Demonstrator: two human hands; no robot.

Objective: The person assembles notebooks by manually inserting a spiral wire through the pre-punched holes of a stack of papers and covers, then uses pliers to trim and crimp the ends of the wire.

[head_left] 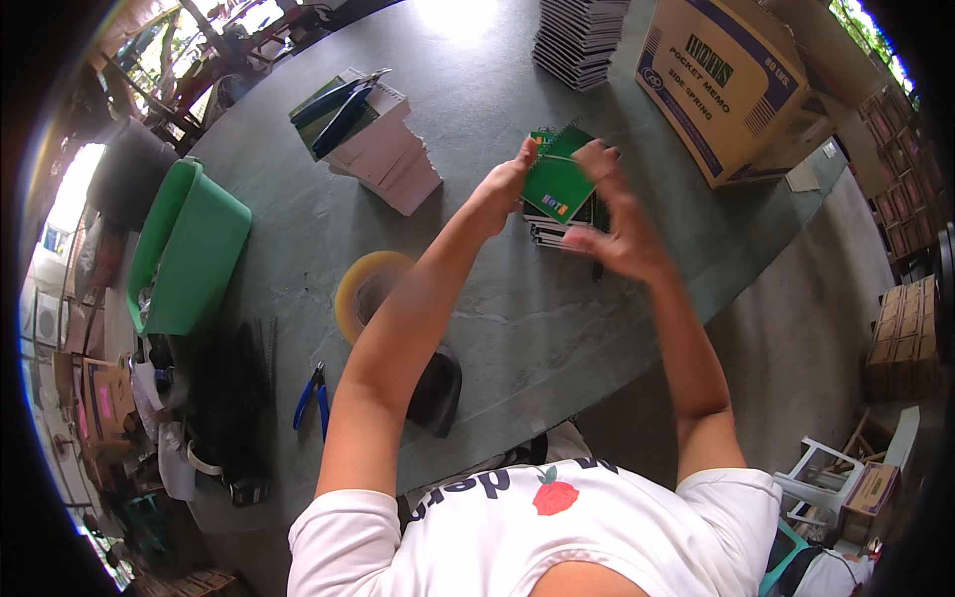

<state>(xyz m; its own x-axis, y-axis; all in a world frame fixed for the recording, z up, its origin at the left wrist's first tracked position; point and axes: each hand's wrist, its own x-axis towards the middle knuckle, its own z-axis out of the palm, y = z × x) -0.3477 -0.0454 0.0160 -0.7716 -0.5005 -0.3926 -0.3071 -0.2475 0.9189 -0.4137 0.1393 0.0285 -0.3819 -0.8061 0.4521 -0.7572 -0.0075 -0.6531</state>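
Green spiral-bound pocket notebook [557,184] held up between both hands above the far middle of the grey-green tabletop [517,328], tilted, wire spiral along its upper edge. Left hand [505,187] pinches the notebook's left edge, fingers closed on it. Right hand [617,224] is at the notebook's right side, fingers spread and curled loosely, somewhat blurred; its fingertips touch the cover's upper right corner, though a firm grip cannot be made out.

Directly under the notebook: a short pile of similar notebooks [557,234] lying flat on the table. Left of the hands, a slanted stack of white paper pads [383,149] with blue-handled pliers [343,109] resting on top. Far edge: a tall stack of dark-edged notebooks [579,35]; just beside it to the right, an open brown cardboard carton [721,85].

Nearer the body, beneath the left forearm: a roll of tan packing tape [360,289], a dark pouch [438,393], small blue-handled cutters [311,398]. Green plastic tub [189,249] at the table's left end.
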